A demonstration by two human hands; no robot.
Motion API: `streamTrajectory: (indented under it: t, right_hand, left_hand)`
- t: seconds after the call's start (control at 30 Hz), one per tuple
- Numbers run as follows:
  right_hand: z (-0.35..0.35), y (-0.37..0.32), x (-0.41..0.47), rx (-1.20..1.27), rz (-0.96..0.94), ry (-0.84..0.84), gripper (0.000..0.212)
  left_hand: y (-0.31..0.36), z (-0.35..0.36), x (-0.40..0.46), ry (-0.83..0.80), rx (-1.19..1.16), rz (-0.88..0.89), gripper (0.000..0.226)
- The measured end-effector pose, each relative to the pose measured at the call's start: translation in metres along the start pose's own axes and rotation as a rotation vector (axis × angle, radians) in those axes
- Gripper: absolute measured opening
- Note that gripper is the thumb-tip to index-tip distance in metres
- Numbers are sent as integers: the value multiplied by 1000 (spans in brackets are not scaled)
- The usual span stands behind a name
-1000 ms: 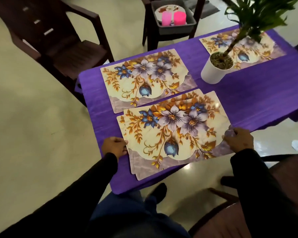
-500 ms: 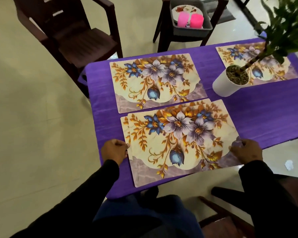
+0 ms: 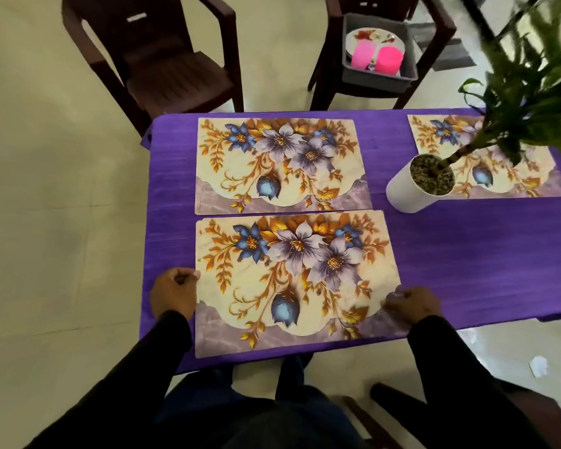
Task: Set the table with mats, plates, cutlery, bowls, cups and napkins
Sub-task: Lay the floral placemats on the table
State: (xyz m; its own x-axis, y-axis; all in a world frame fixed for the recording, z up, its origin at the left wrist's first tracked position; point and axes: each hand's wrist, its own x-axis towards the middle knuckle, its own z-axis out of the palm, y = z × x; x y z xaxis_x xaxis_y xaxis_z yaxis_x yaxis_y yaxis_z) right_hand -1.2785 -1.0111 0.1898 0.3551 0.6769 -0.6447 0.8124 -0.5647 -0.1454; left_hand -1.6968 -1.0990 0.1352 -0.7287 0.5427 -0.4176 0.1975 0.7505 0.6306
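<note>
Near mat (image 3: 292, 280): it lies flat on the purple table (image 3: 467, 260) right in front of you, its long axis running left to right between your hands.
Left hand (image 3: 175, 294): your curled fingers pinch the mat's left edge.
Right hand (image 3: 413, 303): it pinches the right edge, near the front corner.
Nearer hand: neither; each holds one short end.
Next supplies: the plates (image 3: 374, 38) and pink cups (image 3: 390, 59) wait in the grey tub (image 3: 378, 78) on the far chair (image 3: 434, 30), beyond the far mat (image 3: 280, 163).

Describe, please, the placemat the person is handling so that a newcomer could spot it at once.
Start at the table with the purple tablecloth and look to its near edge. The near placemat lies there, floral like the other two mats. It alone has the left hand at its left edge and the right hand at its right edge.
</note>
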Motion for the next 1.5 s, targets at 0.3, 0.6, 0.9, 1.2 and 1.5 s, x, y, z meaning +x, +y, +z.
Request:
streamTrajectory:
  t: [0.3,0.6,0.9,1.2,1.5]
  right_hand:
    - [-4,24,5,-125,-163,-70,30]
    - [-2,33,21,-26,-210,-141,25]
    - [4,36,31,-17,-221,-157,25]
    - [8,38,45,100,-202,-172,32]
    - [7,41,48,154,-263,-132,17]
  left_hand:
    - [5,17,-10,134,-60,-47,13]
    - [6,26,-11,179,-66,-115,16]
    - [9,29,-16,201,18,-69,17]
    - [15,34,-15,247,27,-111,14]
    - [13,40,-25,239,51,-67,20]
